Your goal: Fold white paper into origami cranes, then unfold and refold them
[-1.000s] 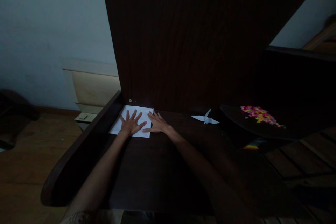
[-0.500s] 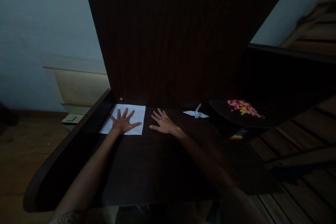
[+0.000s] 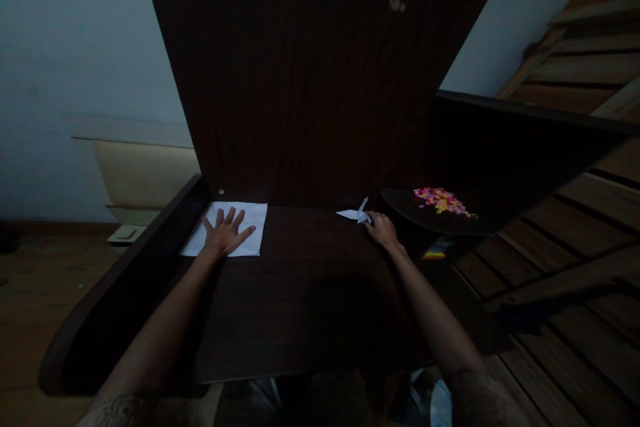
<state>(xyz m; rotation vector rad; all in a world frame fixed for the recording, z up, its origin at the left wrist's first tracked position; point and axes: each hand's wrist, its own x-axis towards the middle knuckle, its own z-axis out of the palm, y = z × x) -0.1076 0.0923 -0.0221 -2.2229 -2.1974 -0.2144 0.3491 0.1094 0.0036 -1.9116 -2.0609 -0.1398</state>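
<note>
The left hand [image 3: 223, 237] is lying spread on the white sheet [image 3: 254, 214]; farther right on the desk [image 3: 290, 280], the right hand [image 3: 384, 229] is resting, fingers curled, at the right side of the folded paper crane [image 3: 361, 215], any pinch being unclear. A flat palm is probably steadying the sheet; light fingertips would be sparing the creases.

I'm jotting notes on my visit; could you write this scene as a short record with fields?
Left hand: spread on the paper
Right hand: at the crane, covering its right side; grip unclear
Paper: white, flat, at the desk's left end
Crane: white, folded
Bits: pink, red, yellow, right of the crane
Light: dim
</note>
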